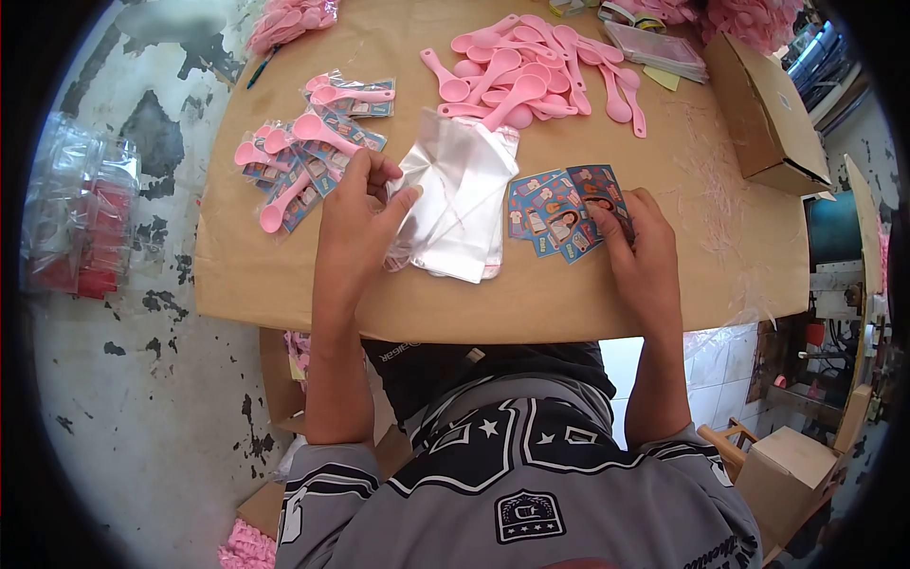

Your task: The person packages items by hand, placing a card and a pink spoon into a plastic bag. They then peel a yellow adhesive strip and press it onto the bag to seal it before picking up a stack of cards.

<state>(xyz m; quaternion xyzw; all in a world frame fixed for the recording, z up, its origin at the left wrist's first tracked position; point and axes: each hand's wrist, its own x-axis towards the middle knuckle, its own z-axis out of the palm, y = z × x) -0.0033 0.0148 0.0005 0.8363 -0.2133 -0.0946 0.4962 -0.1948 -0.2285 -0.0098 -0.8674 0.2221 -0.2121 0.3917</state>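
My left hand (365, 213) pinches the edge of a clear plastic bag at the left side of a stack of clear bags (455, 213). To the right, my right hand (640, 242) has its thumb and fingers closed on a printed card (599, 194), at the right of a fanned pile of similar cards (550, 213). Beyond the bags lies a heap of pink spoons (521, 81). On the left, several pink spoons (322, 131) rest on packed printed cards (370, 107).
An open cardboard box (763, 114) stands at the table's right, with clear plastic cases (656, 52) and tape rolls (616, 12) near the back. A pen (263, 68) lies back left. Plastic scraps (720, 190) spread over the right side of the brown table (436, 318).
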